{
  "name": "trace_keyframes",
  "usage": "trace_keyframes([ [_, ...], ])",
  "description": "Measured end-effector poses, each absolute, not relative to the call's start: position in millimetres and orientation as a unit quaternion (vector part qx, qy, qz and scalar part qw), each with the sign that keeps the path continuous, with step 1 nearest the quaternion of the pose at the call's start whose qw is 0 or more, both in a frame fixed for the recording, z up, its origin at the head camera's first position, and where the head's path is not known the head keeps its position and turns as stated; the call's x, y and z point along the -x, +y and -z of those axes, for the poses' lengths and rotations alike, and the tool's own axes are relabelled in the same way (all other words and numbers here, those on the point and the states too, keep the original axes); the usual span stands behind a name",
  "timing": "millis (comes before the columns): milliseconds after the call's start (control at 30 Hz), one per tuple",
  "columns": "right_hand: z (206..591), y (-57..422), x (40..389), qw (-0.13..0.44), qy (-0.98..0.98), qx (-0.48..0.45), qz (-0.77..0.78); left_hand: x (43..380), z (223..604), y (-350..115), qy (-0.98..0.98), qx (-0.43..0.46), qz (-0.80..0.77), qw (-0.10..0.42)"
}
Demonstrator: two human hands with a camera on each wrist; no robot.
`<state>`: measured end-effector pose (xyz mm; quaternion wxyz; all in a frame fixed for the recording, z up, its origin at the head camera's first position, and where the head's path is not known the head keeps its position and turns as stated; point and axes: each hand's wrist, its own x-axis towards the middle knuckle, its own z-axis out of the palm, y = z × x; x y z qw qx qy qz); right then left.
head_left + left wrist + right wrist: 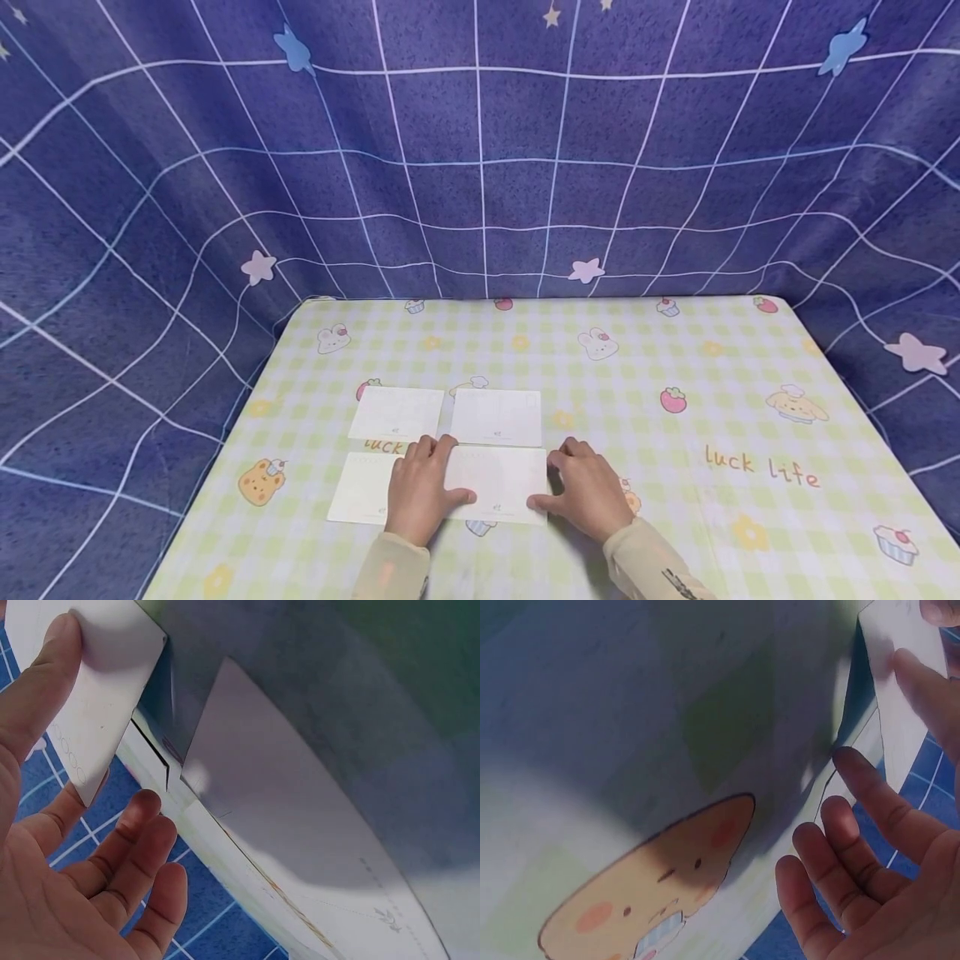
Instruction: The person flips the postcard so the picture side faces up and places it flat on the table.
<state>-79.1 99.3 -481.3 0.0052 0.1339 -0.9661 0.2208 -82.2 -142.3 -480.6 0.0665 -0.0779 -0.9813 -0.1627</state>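
A white postcard with faint print lies between my two hands in the head view. My left hand pinches its left side, thumb on the printed face and index finger behind its edge. At the right edge my right hand holds it, its thumb on the face and the other fingers loosely bent. In the left wrist view this card is tilted over the cloth. A second postcard lies to the left, partly covered by my left hand.
Two more postcards, a back left one and a back right one, lie flat in a row behind. A green checked tablecloth with cartoon prints covers the table. A blue gridded curtain hangs behind and at the sides.
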Motion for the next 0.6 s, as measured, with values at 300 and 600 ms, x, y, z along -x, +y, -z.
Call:
trace_keyframes([
  [300,481.7,96.6,78.5,-0.003,-0.957,-0.111,-0.267,82.3,480.5,-142.1,-0.982,0.056,0.172,0.048],
  [600,483.1,97.8,76.5,0.011,-0.956,-0.106,-0.272,80.6,479.8,-139.9,-0.985,0.048,0.154,0.067],
])
